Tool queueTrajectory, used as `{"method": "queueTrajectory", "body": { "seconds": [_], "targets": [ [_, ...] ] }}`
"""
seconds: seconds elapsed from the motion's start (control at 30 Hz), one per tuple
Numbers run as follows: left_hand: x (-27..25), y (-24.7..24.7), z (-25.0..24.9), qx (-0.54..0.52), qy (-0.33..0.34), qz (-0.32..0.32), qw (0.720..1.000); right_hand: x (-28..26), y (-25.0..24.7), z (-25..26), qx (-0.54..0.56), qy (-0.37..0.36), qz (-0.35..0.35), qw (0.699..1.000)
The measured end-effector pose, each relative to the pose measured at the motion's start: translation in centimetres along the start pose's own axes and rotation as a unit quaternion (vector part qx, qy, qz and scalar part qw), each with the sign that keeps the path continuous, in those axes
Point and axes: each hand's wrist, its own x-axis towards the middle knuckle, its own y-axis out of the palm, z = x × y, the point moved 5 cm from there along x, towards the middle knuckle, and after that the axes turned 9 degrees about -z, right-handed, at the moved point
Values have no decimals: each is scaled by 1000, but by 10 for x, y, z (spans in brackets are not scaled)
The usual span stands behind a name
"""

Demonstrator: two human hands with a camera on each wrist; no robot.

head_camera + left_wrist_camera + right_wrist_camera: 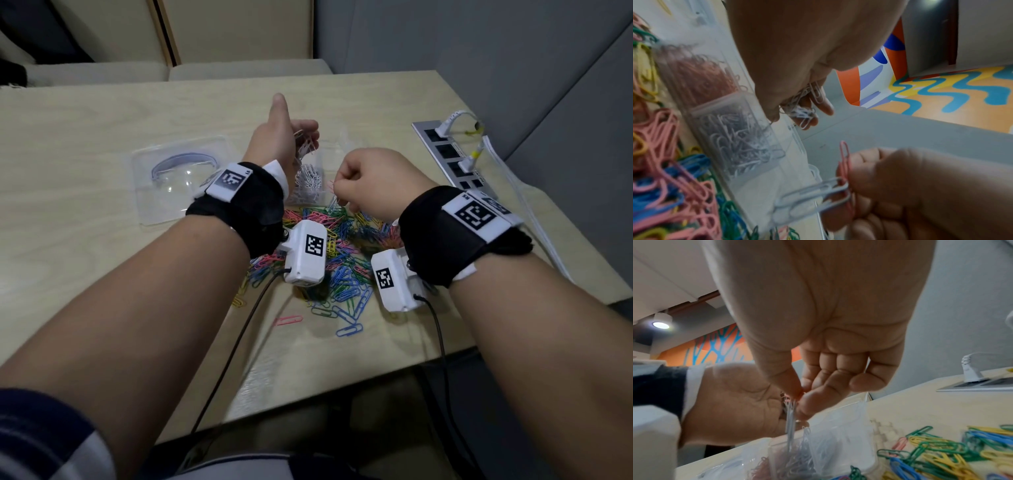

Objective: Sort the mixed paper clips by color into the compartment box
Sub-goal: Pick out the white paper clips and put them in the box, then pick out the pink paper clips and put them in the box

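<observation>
Sorting clips over the compartment box (pixel 308 178)

My left hand (pixel 274 137) cups white paper clips (pixel 807 104); my right hand (pixel 373 181) pinches white and pink clips (pixel 818 194).

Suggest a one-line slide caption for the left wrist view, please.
Left hand cups white clips above the compartment box; right hand pinches pale and pink clips.

On the table (pixel 85 113), the heap of paper clips (pixel 342 260) lies near, under both wrists. Just beyond it sits the compartment box (pixel 308 181), clips in what look like two compartments. A lid (pixel 164 178) lies left; a power strip (pixel 452 154) far right.
</observation>
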Motion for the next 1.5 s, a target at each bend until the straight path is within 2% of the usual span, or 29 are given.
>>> {"method": "queueTrajectory", "body": {
  "seconds": [0.13,0.33,0.57,0.77,0.87,1.0,1.23,1.43,1.5],
  "targets": [
    [0,1,3,5,10,29,1000,7,-4,0,48,12,-41,998],
    [-1,-2,-4,69,76,56,993,31,1,1,105,35,-109,988],
    [1,-12,-7,81,89,58,991,43,17,4,152,37,-84,984],
    [-2,-17,-9,159,84,65,982,44,18,5,175,33,-104,978],
    [-3,-20,-9,188,76,70,977,44,15,6,154,26,-119,981],
    [-9,-18,-11,314,119,91,937,45,13,12,155,23,-128,979],
    [-12,-21,-16,331,144,58,931,42,10,10,75,26,-117,990],
    [-10,-15,-20,416,194,40,887,30,3,3,-41,1,-89,995],
    [-9,-13,-21,423,196,39,884,24,1,-1,-48,1,-82,995]
  ]
}}
